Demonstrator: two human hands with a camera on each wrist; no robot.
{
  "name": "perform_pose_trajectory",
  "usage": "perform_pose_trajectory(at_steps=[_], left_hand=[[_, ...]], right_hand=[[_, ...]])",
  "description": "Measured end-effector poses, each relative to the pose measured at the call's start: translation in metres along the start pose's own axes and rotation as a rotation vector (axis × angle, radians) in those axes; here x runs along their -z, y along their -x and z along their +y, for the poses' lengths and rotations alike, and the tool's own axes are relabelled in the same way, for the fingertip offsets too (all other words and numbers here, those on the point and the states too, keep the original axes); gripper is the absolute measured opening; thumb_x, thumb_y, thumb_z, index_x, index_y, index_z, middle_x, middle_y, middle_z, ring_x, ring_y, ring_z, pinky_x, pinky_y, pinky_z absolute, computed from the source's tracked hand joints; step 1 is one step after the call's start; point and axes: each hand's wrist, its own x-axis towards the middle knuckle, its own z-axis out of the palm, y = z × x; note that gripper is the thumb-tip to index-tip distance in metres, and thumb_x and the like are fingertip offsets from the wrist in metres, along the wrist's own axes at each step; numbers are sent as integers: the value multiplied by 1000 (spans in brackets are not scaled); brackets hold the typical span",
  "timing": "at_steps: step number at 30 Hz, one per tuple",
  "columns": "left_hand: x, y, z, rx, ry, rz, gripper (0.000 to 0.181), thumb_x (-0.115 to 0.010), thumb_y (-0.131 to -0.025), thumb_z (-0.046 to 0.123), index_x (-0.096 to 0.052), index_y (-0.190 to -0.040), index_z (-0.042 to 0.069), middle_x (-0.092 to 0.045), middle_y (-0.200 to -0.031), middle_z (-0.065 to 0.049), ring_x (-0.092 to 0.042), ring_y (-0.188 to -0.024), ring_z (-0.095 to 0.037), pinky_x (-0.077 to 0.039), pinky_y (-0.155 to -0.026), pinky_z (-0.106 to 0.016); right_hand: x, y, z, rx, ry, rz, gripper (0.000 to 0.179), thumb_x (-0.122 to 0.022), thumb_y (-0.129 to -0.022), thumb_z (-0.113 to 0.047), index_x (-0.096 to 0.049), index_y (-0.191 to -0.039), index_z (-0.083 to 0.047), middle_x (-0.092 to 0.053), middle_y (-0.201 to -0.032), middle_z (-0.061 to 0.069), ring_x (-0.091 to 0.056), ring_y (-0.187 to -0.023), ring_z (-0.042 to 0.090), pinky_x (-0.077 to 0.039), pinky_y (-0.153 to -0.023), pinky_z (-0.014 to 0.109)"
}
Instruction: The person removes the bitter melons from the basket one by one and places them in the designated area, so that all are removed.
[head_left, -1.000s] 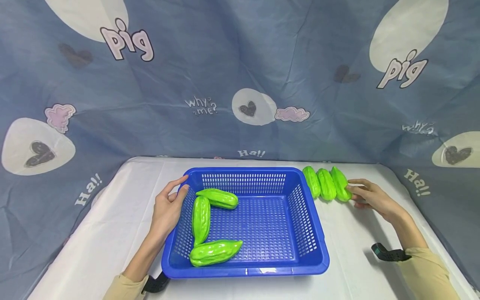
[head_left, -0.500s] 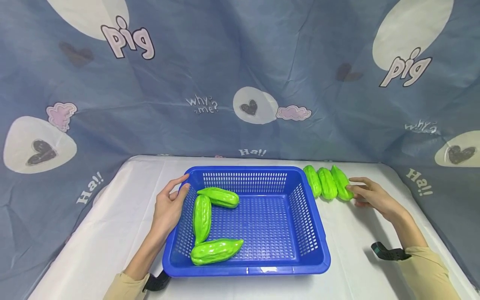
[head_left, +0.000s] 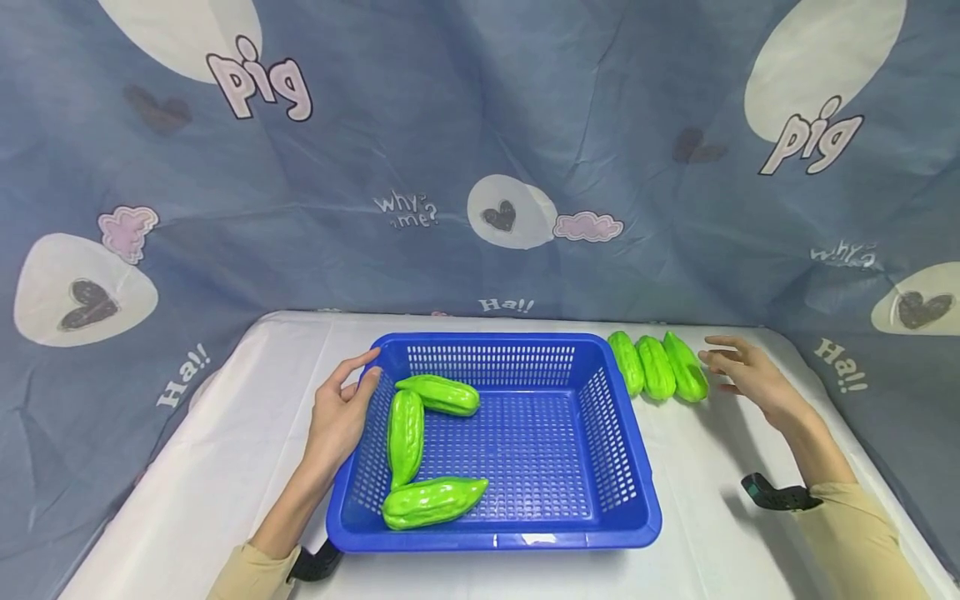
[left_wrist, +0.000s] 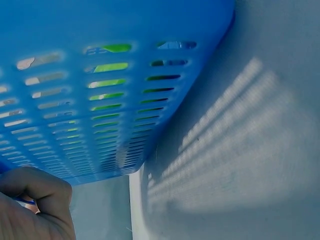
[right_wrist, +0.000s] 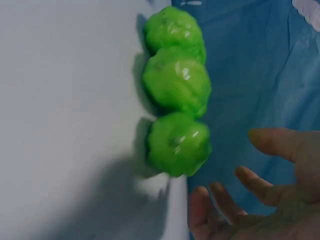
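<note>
My left hand [head_left: 336, 417] grips the left rim of a blue plastic basket [head_left: 495, 541] near its far corner; the left wrist view has its bent fingers at the rim beside the slotted wall. Along the basket's left side lie three bright green, ridged bitter melons, one at the back [head_left: 438, 395], one in the middle [head_left: 406, 437] and one in front [head_left: 435, 503]. Outside to the right, three more bitter melons [head_left: 656, 367] lie side by side. Just right of the outermost bitter melon [right_wrist: 179, 145], my right hand [head_left: 757, 382] hovers with loosely bent, spread fingers, holding nothing.
A white cloth [head_left: 712, 517] covers the table under everything. Behind it hangs a blue printed curtain [head_left: 337, 250], which also runs down both sides. Each wrist bears a black strap [head_left: 780, 494] below a beige sleeve.
My right hand has let go of the outermost bitter melon and lifted slightly away to the right. The left hand keeps its place on the basket's rim, and the bitter melons lie as before.
</note>
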Motion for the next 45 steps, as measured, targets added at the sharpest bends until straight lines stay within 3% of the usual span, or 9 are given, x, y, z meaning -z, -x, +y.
perform_pose_trajectory(at_steps=[4,9,14,16,18,21,23,27,45], left_hand=[[0,1,-1,-2,4,-2,42,-57,-113,42,-58,-153,31,-71,-70,4,-62,-50,-11,-51,-46,-27],[0,1,-2,1,4,-10,42,-57,-113,42,-57,-154,31,-71,-71,1,-63,-51,-12,-53,-47,-28],[0,0,-2,6,-6,-6,42,-56,-113,43,-57,-153,32,-75,-78,0,-66,-54,-12,-54,-50,-28],[1,0,-2,6,-8,-2,42,-56,-113,43,-57,-153,32,-76,-79,-1,-66,-55,-12,-54,-50,-28],[1,1,-2,6,-7,-1,42,-57,-113,43,-57,-153,32,-76,-79,-1,-66,-55,-12,-54,-50,-27],[1,2,-1,4,-2,-1,42,-57,-113,43,-58,-153,32,-76,-79,-1,-66,-56,-12,-53,-50,-27],[1,2,-1,3,0,1,42,-57,-113,43,-58,-153,31,-76,-78,-1,-66,-55,-13,-53,-49,-27],[1,3,0,-8,-12,11,41,-58,-113,42,-59,-152,30,-77,-79,-3,-66,-55,-12,-53,-49,-27],[0,3,3,-30,-42,31,41,-58,-112,44,-61,-151,31,-77,-78,-5,-64,-52,-11,-52,-48,-27]], right_hand=[[-4,-2,-17,28,12,77,72,-46,-116,-39,-24,-166,6,-33,-163,43,-41,-146,62,-55,-107,57],[-14,-2,-52,63,21,159,70,-50,-115,-42,-30,-166,0,-34,-166,39,-38,-149,63,-41,-114,72],[-23,-3,-96,136,60,173,62,-56,-113,-42,-42,-161,-5,-43,-165,32,-43,-150,58,-37,-118,75],[-27,-3,-113,175,53,147,58,-57,-113,-37,-45,-159,-5,-46,-164,30,-47,-149,56,-45,-118,65],[-33,-4,-127,215,33,106,54,-58,-113,-31,-46,-158,-5,-48,-163,28,-52,-147,53,-53,-114,43],[-44,-5,-142,254,12,40,51,-59,-112,-27,-48,-157,-5,-51,-161,26,-61,-139,48,-54,-99,21],[-53,-6,-149,266,-2,-9,50,-59,-112,-26,-49,-156,-5,-52,-161,24,-64,-136,46,-57,-102,25],[-69,-7,-162,275,-22,-106,48,-60,-112,-27,-50,-154,-7,-53,-160,20,-65,-136,43,-55,-113,54],[-124,-29,-202,332,-130,-401,45,-62,-109,-19,-54,-151,-5,-56,-154,24,-63,-135,47,-60,-107,49]])
